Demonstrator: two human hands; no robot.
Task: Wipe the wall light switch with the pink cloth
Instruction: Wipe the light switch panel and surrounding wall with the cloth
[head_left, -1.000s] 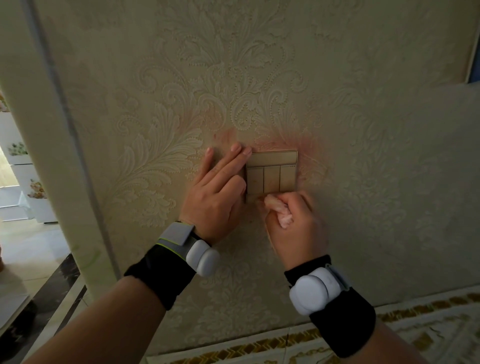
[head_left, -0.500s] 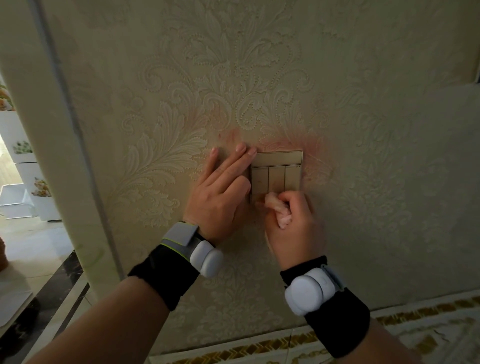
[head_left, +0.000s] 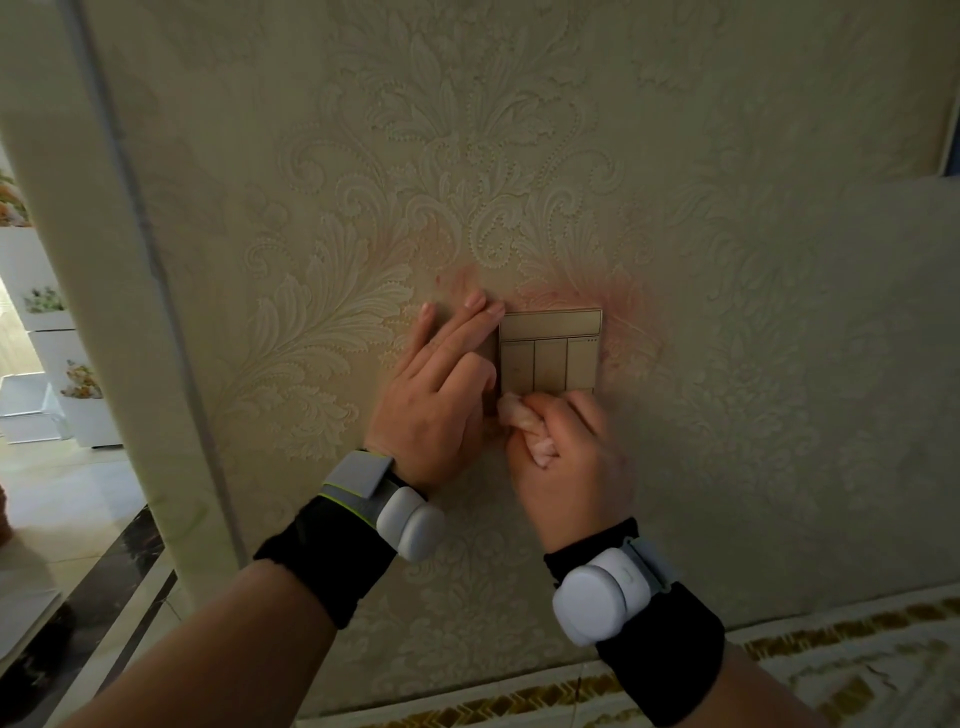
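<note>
R hand (head_left: 563, 457): fist closed round pink cloth (head_left: 524, 428), pressed at switch (head_left: 550, 349) bottom-left corner.
L hand (head_left: 441, 389): open, flat on wall (head_left: 753, 312), empty.

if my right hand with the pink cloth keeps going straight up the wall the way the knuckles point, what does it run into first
Most likely the gold rectangular wall light switch. The right hand, fisted around the bunched pink cloth, sits at the plate's bottom edge, so its three rocker keys come first, then the plain top band. The left hand lies beside, out of line.
</note>
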